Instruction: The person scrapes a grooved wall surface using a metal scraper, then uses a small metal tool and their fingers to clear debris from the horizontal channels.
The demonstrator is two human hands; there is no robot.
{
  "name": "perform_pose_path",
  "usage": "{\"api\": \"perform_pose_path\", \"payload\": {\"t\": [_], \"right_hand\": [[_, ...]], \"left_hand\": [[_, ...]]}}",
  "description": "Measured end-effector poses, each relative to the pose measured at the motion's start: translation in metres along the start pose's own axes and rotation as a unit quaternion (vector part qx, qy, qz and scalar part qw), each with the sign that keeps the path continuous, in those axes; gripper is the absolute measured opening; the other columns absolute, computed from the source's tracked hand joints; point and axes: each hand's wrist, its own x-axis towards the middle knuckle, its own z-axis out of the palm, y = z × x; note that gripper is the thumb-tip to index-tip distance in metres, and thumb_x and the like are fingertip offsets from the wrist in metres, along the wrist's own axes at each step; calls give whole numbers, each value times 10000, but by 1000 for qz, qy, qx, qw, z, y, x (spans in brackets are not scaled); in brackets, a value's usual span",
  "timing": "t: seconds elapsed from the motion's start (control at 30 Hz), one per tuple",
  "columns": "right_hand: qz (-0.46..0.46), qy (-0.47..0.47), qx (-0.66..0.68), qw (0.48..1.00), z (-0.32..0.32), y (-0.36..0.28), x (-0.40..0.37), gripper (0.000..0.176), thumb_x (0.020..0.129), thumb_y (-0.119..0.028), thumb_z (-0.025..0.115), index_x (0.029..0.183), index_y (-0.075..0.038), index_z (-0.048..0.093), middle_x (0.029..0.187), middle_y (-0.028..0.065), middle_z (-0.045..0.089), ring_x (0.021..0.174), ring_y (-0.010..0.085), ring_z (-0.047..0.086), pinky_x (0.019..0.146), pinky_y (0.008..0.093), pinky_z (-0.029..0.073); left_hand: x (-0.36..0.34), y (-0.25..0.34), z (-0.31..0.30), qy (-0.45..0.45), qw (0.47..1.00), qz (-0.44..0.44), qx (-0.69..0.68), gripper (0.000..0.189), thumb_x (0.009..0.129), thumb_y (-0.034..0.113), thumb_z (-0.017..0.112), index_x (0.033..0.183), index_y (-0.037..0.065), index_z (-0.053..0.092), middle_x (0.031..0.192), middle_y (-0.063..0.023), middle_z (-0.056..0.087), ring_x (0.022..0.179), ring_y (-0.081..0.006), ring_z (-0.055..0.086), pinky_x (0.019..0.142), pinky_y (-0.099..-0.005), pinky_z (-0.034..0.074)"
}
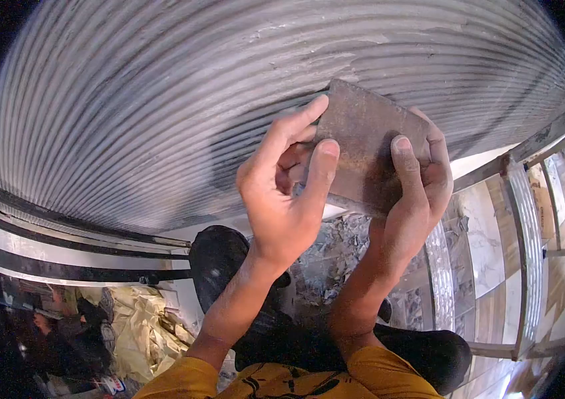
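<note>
A worn, brown, roughly rectangular sheet that looks like sandpaper (366, 136) is held up in front of me, tilted, with dark stains along its lower part. My left hand (286, 176) holds its left edge, the thumb on the face and the index finger along the side. On the right side, my right hand (419, 173) grips the sheet with its thumb on the front and the other fingers behind. Dust coats the fingertips. Just behind both hands is a grey ribbed metal shutter (163, 113) with scuffed, patchy ridges.
Grey flakes and debris (329, 259) lie on the floor below. A metal ladder-like frame (525, 259) lies to the right over patterned tiles (485, 239). Crumpled golden sheeting (143, 329) is at lower left. My dark shoe (219, 266) is beside the shutter's base.
</note>
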Motion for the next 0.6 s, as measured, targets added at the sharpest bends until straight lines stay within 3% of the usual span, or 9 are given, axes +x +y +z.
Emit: {"api": "perform_pose_path", "payload": {"t": [0.13, 0.43, 0.6], "right_hand": [[75, -36, 54, 995, 1, -7, -2, 377, 865, -31, 585, 1228, 62, 539, 1046, 173, 653, 927, 202, 645, 876, 303, 498], [29, 63, 68, 995, 4, 15, -8, 411, 849, -48, 592, 1235, 75, 526, 1010, 174, 641, 870, 202, 659, 773, 279, 540], [31, 51, 86, 995, 4, 16, -10, 412, 854, -52, 587, 1240, 74, 517, 1002, 168, 640, 861, 199, 655, 777, 282, 537]], "left_hand": [[2, 6, -4, 5, 1000, 6, 10, 331, 870, -4, 647, 1200, -23, 630, 837, 7, 595, 669, 10, 438, 562, -125, 326], [6, 8, -2, -41, 999, -3, 3, 317, 884, -16, 625, 1199, -48, 621, 937, -36, 644, 743, -11, 517, 632, -153, 417], [5, 5, -3, -34, 999, 33, 13, 317, 888, -14, 618, 1204, -47, 611, 916, -32, 642, 742, -13, 524, 631, -156, 420]]}}
